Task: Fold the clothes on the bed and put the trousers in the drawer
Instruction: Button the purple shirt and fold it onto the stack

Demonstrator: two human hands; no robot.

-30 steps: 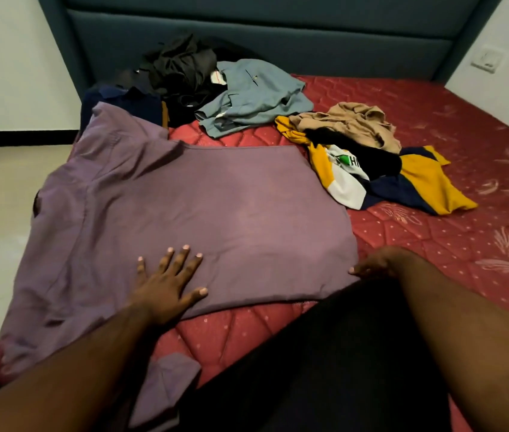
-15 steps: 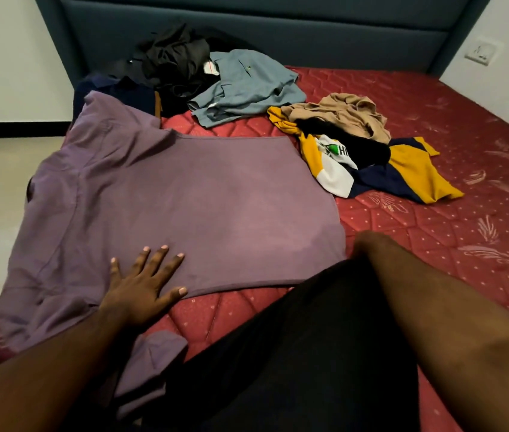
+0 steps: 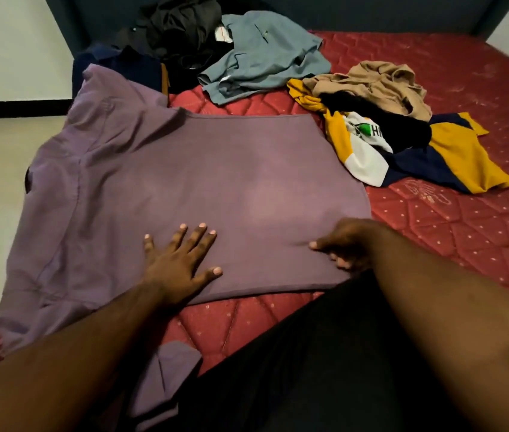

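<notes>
My right hand (image 3: 345,246) has come off the bed (image 3: 452,219) onto the purple shirt (image 3: 203,182), grip pinching its hem, left hand (image 3: 181,260) spread flat: smoothing done, folding next.

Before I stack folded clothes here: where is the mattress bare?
Bare mattress lies right of the purple shirt, below the yellow-and-navy shirt, and along the far right beyond the tan garment. A narrow strip shows below the shirt's hem. The far left by the headboard is crowded with dark clothes and a grey-blue shirt.
</notes>
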